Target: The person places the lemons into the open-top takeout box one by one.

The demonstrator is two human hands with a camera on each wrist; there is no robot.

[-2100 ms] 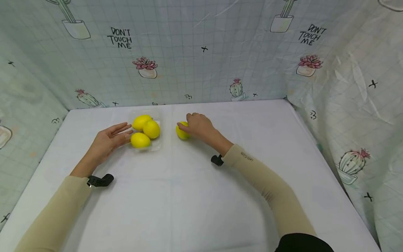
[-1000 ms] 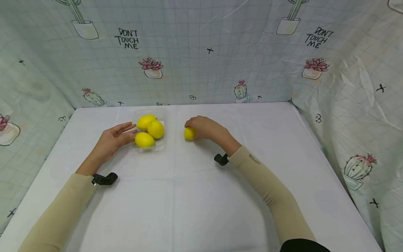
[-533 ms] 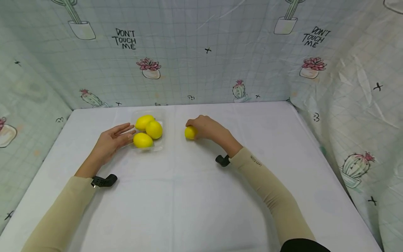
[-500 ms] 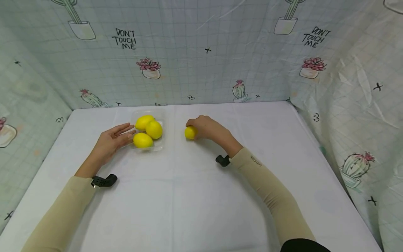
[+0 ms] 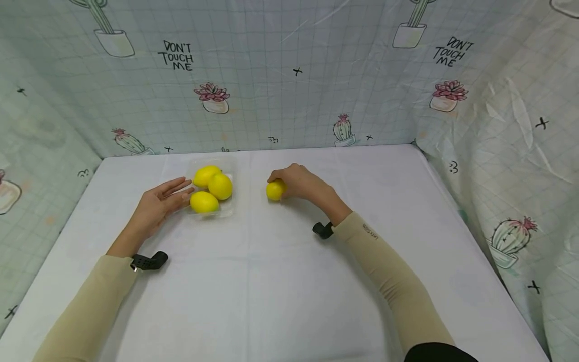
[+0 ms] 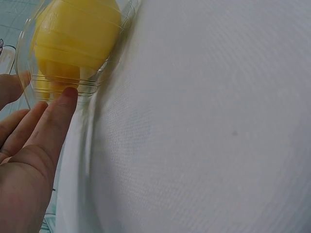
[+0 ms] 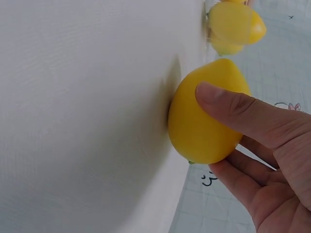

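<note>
My right hand (image 5: 300, 182) grips a yellow lemon (image 5: 275, 190) on the white table, right of a clear plastic tray (image 5: 228, 208). In the right wrist view the thumb (image 7: 228, 104) lies across the lemon's side and the fingers curl behind it. Three more lemons sit in the tray: one at the back (image 5: 206, 176), one at the right (image 5: 220, 187) and one in front (image 5: 204, 202). My left hand (image 5: 158, 203) has its fingers extended at the tray's left side. A fingertip (image 6: 68, 94) meets the ridged tray wall in the left wrist view.
A white cloth covers the table (image 5: 253, 281). Behind it hangs a curtain (image 5: 271, 100) printed with cacti, and similar curtains enclose the left and right sides. Both wrists carry a black strap-mounted camera (image 5: 150, 261).
The right hand has closed its fingers around the lemon and shifted it slightly right, away from the tray. The left hand stays beside the tray. The head view drifts a little.
</note>
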